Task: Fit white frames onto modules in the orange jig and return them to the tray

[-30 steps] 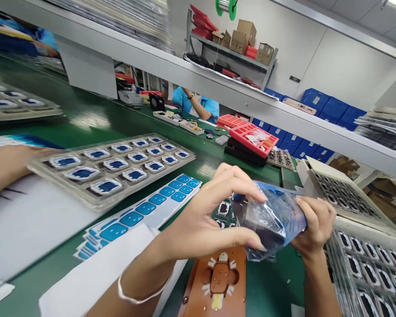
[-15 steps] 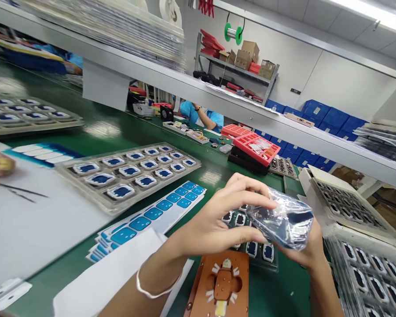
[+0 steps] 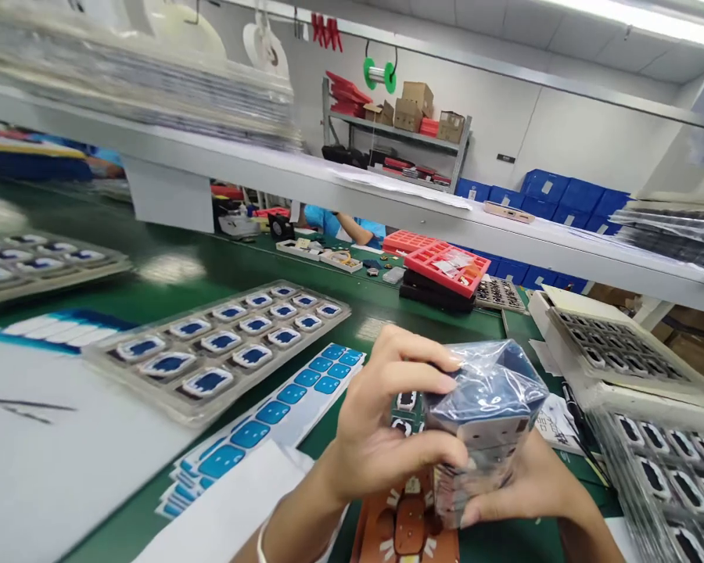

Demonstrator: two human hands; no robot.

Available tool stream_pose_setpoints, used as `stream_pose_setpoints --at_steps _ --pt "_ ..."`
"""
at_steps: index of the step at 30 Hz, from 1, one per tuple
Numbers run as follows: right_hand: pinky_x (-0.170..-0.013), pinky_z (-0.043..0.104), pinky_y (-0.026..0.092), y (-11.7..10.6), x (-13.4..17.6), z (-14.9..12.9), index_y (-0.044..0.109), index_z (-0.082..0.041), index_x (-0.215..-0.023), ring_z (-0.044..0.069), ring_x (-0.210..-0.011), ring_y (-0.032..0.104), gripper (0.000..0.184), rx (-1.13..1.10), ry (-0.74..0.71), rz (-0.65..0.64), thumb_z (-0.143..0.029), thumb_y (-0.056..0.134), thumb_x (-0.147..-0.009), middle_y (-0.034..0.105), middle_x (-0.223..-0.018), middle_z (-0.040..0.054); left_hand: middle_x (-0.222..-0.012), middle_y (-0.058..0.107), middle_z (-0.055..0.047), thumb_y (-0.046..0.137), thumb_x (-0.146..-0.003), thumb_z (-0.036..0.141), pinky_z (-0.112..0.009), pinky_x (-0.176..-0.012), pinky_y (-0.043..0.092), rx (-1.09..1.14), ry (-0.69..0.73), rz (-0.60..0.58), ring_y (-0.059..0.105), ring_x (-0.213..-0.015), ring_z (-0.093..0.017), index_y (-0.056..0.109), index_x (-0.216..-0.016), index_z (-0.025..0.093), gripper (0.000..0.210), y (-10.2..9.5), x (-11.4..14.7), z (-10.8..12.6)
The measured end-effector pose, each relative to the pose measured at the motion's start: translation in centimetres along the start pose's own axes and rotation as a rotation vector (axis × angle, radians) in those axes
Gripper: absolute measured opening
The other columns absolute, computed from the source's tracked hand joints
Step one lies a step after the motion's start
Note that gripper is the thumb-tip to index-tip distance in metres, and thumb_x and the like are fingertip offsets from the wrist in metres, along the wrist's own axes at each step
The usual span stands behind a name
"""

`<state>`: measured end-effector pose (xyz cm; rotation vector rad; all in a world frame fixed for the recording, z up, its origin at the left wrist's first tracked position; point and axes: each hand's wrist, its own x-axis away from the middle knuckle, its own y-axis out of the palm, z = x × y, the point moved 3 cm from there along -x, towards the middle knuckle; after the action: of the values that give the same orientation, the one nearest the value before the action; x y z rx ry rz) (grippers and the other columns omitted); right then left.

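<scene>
At 4 o'clock, left hand is holding the left side of a plastic-wrapped packet, thumb and fingers spread around it; right hand is gripping low, some fingers hidden. Pickup looks done; packet's still sitting wrapped. Orange block is lying near 6.

From my head, the camera faces forward and down. My left hand and right hand are near, the wall far
</scene>
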<state>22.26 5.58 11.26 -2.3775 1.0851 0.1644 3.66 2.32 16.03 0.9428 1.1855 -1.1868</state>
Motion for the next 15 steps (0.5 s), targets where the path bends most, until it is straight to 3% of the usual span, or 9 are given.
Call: stream_pose_setpoints --at_steps 4,10,13,15 --pt "-0.098 0.04 0.052 -0.3 0.0 -0.3 0.065 -0.019 -0.121 0.028 -0.105 0.064 0.075 -0.018 -0.05 -0.055 -0.051 0.09 -0.059 0.067 -0.118 0.0083 -0.104 0.065 -0.004 0.069 -0.081 0.052 -0.035 -0.079 0.049 -0.017 0.024 0.001 0.055 -0.09 -0.016 0.058 -0.103 0.023 0.039 0.5 0.3 0.4" --pt "-0.095 0.037 0.054 -0.8 1.2 -0.8 0.068 -0.021 -0.117 0.026 -0.098 0.066 0.061 0.114 -0.042 -0.031 -0.043 0.088 -0.064 0.069 -0.113 0.0061 -0.109 0.066 -0.003 0.067 -0.082 0.054 -0.035 -0.084 0.049 -0.044 0.044 -0.004 0.056 -0.094 -0.016 0.056 -0.107 0.024 0.041 1.0 0.4 0.9" --pt "-0.093 0.035 0.056 -2.6 2.6 -1.2 0.065 -0.019 -0.12 0.027 -0.1 0.067 0.066 0.153 0.005 -0.043 -0.039 0.089 -0.062 0.07 -0.114 0.0076 -0.108 0.068 -0.004 0.069 -0.079 0.055 -0.035 -0.084 0.049 -0.096 0.063 -0.037 0.058 -0.094 -0.016 0.056 -0.106 0.024 0.043 1.3 0.3 0.9" --pt "-0.094 0.036 0.055 -4.5 3.3 -1.3 0.063 -0.017 -0.125 0.027 -0.103 0.067 0.074 0.177 0.036 -0.074 -0.039 0.09 -0.06 0.07 -0.116 0.0082 -0.105 0.07 -0.005 0.065 -0.083 0.054 -0.034 -0.083 0.049 -0.116 0.078 -0.133 0.06 -0.092 -0.016 0.058 -0.103 0.022 0.038 1.9 0.2 0.8"
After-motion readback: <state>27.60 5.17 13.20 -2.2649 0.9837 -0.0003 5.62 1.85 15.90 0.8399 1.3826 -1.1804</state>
